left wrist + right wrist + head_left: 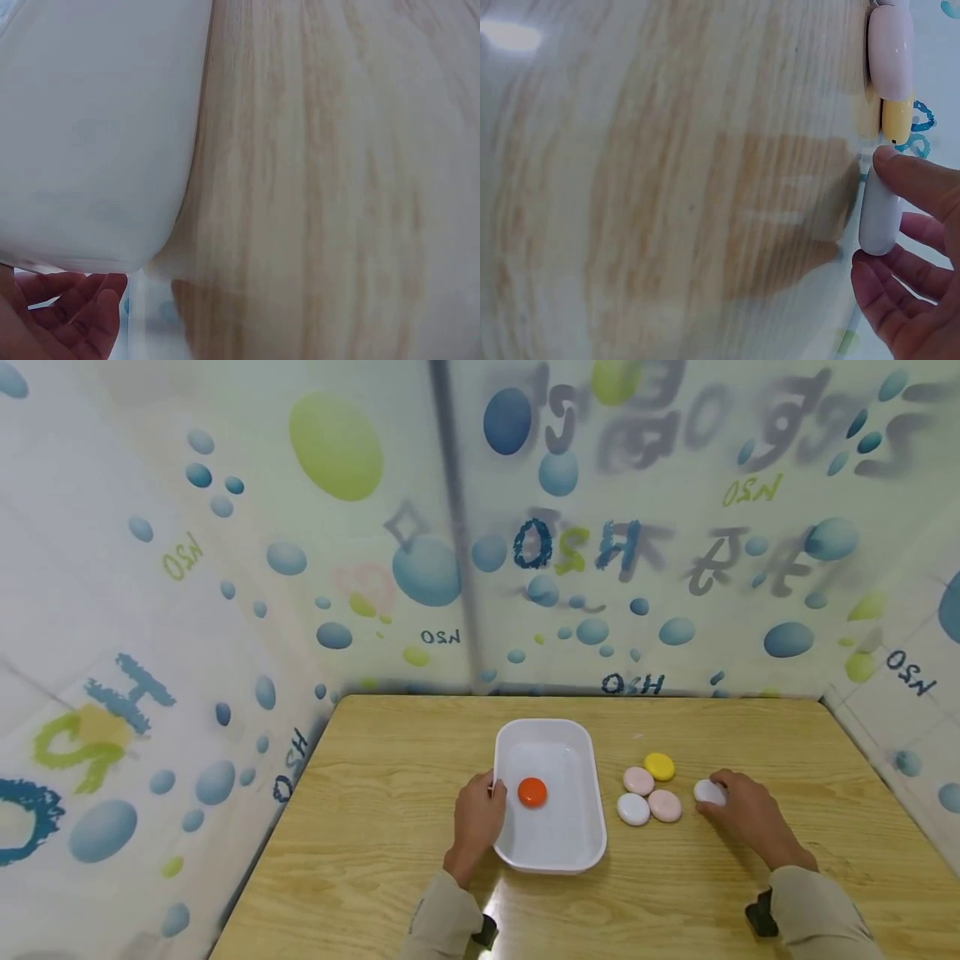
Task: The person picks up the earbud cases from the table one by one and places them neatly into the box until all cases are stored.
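My left hand (478,814) grips the left rim of a white rectangular plastic tray (551,857), its thumb at the edge. In the left wrist view the fingers (97,315) curl beside the tray's outer wall (97,135). One glossy orange-red disc (532,792) lies inside the tray. Between thumb and fingers, my right hand (750,814) pinches a smooth, rounded white disc (709,792). The right wrist view shows that white disc (880,214) edge-on, held just above the wood.
Left of the right hand sit a yellow disc (659,767), two pale pink discs (638,781) and another white disc (633,809), grouped together. The wooden table (390,752) meets a printed wall covering (525,635) at its back and sides.
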The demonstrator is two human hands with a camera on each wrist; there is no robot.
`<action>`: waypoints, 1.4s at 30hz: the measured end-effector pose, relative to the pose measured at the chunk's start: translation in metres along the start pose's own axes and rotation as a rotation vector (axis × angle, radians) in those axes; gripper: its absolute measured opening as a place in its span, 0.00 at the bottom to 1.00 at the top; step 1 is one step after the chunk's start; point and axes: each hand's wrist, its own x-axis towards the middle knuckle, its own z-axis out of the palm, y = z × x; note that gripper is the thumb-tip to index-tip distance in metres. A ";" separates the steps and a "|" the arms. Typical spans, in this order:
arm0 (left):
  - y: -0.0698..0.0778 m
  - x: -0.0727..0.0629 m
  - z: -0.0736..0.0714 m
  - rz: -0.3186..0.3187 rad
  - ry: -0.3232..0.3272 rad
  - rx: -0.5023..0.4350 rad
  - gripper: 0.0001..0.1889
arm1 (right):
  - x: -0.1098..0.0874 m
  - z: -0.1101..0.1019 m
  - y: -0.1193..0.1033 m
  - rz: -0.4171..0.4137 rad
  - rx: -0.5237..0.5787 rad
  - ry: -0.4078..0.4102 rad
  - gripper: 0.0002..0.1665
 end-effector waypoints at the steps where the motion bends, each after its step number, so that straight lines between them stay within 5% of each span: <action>1: 0.000 0.000 0.000 0.005 0.002 0.004 0.11 | 0.001 0.000 0.000 -0.001 0.001 0.002 0.34; 26: 0.000 0.001 0.000 0.019 0.005 0.020 0.10 | 0.010 -0.014 -0.063 -0.092 0.093 0.083 0.33; 42: 0.002 0.000 -0.001 0.014 -0.001 0.025 0.10 | 0.026 -0.002 -0.117 -0.183 0.105 0.067 0.33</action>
